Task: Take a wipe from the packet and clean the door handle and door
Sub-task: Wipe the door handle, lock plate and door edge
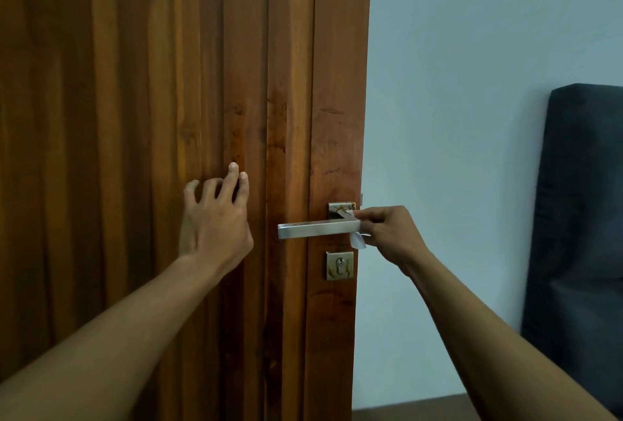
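A brown wooden door [135, 100] fills the left and middle of the view. Its square steel lever handle [313, 230] points left from a stained rose plate [338, 208]. A keyhole plate [339, 265] sits just below. My right hand [387, 235] pinches a small white wipe [357, 241] against the right end of the handle, next to the door's edge. My left hand [215, 215] rests on the door panel left of the handle, fingers spread and bent, holding nothing. The wipe packet is not in view.
A pale blue-white wall [472, 117] lies beyond the door's right edge. A dark grey padded headboard or cushion [583, 218] stands at the far right. A strip of brown floor [404, 410] shows at the bottom.
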Motion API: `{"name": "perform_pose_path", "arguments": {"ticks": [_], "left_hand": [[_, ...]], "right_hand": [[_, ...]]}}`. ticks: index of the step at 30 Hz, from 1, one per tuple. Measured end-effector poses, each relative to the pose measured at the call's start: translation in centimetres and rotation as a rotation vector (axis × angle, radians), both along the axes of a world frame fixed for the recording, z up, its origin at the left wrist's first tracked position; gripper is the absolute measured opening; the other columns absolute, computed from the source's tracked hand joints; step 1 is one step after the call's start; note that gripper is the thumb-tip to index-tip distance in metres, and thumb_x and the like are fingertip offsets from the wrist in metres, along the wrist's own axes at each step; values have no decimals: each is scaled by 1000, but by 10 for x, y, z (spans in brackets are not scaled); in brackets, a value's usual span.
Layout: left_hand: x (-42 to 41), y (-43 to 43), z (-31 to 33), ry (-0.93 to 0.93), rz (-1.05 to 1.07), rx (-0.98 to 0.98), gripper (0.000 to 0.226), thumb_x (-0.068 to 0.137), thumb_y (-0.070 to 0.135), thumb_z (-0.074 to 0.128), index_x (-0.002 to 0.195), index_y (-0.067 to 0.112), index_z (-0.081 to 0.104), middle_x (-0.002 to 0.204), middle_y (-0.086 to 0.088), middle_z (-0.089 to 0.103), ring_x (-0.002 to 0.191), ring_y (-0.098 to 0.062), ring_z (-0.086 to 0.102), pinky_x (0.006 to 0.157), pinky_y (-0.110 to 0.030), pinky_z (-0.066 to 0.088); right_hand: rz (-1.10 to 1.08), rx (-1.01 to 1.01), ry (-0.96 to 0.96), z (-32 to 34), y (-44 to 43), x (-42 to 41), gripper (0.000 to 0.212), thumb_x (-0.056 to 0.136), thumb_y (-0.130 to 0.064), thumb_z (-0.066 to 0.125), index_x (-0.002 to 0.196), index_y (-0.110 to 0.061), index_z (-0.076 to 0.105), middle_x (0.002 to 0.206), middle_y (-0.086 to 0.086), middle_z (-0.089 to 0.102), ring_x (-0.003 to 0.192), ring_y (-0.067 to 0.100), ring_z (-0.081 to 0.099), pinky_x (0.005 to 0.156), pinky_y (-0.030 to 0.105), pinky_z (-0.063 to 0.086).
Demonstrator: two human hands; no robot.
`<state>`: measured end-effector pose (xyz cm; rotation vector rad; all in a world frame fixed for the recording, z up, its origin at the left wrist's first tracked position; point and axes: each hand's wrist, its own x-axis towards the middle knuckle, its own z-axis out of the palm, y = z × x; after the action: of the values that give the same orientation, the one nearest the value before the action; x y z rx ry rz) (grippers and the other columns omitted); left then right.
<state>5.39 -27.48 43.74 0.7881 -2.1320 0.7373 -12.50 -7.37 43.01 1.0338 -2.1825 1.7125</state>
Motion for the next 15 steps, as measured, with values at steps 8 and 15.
{"name": "perform_pose_path", "arguments": {"ticks": [8,15], "left_hand": [[6,4,5,-4,-29,11,71,90,37,46,154,15,22,162,-10,21,135,-29,37,112,-53,24],[5,1,3,17,-66,39,73,89,36,49,153,14,22,162,-10,20,136,-30,36,112,-53,24]], "right_hand": [[-228,-1,219,15,3,16,19,93,-15,58,102,-17,75,98,0,73,80,12,64,73,33,57],[-163,249,767,40,-11,77,23,92,-21,57,107,-29,73,100,-7,73,87,12,64,69,30,53]]}}
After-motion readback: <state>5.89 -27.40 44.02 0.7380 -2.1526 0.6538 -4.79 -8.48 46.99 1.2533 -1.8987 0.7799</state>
